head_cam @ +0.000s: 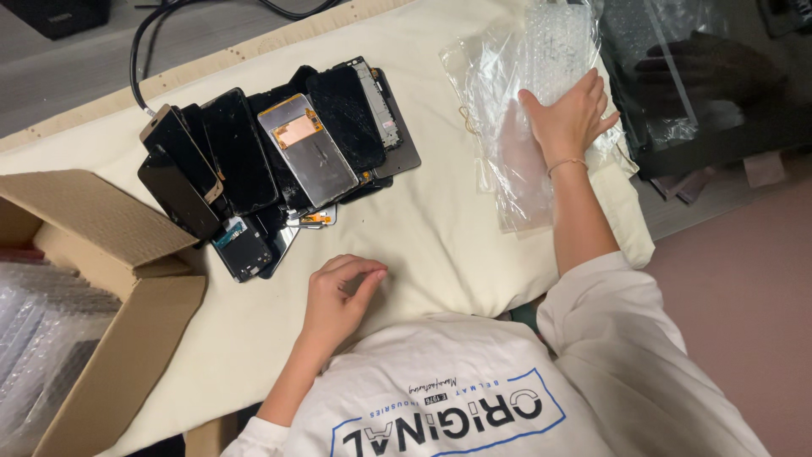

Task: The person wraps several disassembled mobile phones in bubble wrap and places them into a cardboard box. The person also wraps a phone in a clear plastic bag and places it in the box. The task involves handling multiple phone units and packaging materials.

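Head view. I see my right hand (571,114) lying flat on a pile of clear plastic bags (520,127) at the upper right of the cream cloth (423,228) that covers the counter; grip spread, fingers splayed, palm pressing the bags, nothing pinched. The bags lie directly under that grip, one with bubble texture on top.

My left hand (337,296) rests on the cloth near my body, fingers loosely curled, grip empty. The heap of phone screens (271,156), mostly black, one showing a grey metal back with a copper patch, lies just beyond it, not touching.

An open brown cardboard box (101,279) stands at the left edge, bubble wrap (38,338) inside.
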